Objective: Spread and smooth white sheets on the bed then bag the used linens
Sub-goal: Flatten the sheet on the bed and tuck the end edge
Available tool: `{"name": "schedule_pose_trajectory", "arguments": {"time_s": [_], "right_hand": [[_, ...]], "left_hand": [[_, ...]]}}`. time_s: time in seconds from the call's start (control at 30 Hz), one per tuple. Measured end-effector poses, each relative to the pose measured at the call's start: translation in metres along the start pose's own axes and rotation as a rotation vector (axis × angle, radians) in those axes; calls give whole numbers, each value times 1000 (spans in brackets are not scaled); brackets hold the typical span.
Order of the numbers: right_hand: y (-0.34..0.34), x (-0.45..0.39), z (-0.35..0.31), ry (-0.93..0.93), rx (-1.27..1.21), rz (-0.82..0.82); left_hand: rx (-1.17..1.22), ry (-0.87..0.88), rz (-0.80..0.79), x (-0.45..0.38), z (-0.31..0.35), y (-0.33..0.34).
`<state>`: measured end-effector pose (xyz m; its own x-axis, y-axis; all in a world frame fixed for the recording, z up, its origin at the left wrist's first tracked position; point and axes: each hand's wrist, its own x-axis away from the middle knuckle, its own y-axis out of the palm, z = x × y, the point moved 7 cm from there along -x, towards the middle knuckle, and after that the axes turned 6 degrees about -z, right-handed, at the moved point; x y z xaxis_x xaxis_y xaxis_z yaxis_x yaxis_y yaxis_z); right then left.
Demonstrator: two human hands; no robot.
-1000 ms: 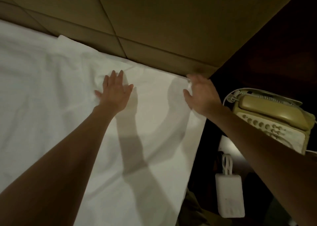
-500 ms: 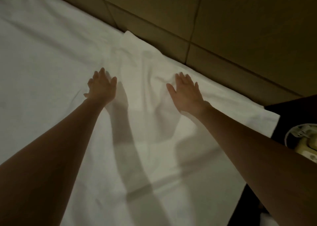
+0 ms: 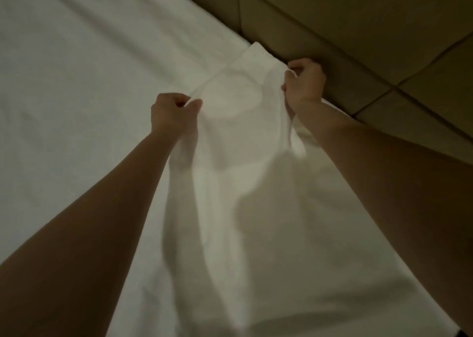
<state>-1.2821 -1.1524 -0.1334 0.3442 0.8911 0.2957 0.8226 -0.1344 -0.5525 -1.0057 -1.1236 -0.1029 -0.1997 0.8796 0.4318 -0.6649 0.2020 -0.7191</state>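
Two hands, one loose sheet piece. Left hand (image 3: 171, 111) pinches white cloth (image 3: 238, 137) at its left edge, right hand (image 3: 303, 84) grips the right edge near the padded headboard (image 3: 358, 29). Cloth lifted off the sheeted bed (image 3: 76, 67), hanging slack between both fists.

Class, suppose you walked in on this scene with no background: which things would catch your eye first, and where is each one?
Two bare arms reach in from the bottom corners, the left hand and the right hand each gripping the raised white cloth sheet at centre. It hangs in loose folds above the flat white bed covering spread across the left. A tan padded panelled headboard fills the upper right.
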Motion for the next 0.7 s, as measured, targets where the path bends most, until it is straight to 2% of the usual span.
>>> {"name": "schedule_pose_trajectory", "arguments": {"time_s": [0.1, 0.2, 0.3, 0.37, 0.43, 0.5, 0.57, 0.7], "right_hand": [[-3, 1, -4, -60, -191, 107], [10, -3, -20, -125, -224, 40], [29, 8, -28, -217, 18, -187], [27, 27, -17, -320, 341, -258], [17, 50, 10, -331, 559, -298], [2, 76, 39, -312, 643, -327], [-15, 99, 65, -309, 675, -333], [-64, 129, 112, -214, 746, -318]], "left_hand": [[48, 34, 19, -3, 0, -9], [74, 15, 44, -6, -7, -10], [44, 27, 33, -7, -7, -5], [22, 53, 40, -2, -3, -1], [-105, 81, 73, 11, 0, 6], [-337, 134, 105, 39, -3, 23], [-459, 258, 90, 75, -6, 54], [-547, 434, -115, 163, -7, 139]]}}
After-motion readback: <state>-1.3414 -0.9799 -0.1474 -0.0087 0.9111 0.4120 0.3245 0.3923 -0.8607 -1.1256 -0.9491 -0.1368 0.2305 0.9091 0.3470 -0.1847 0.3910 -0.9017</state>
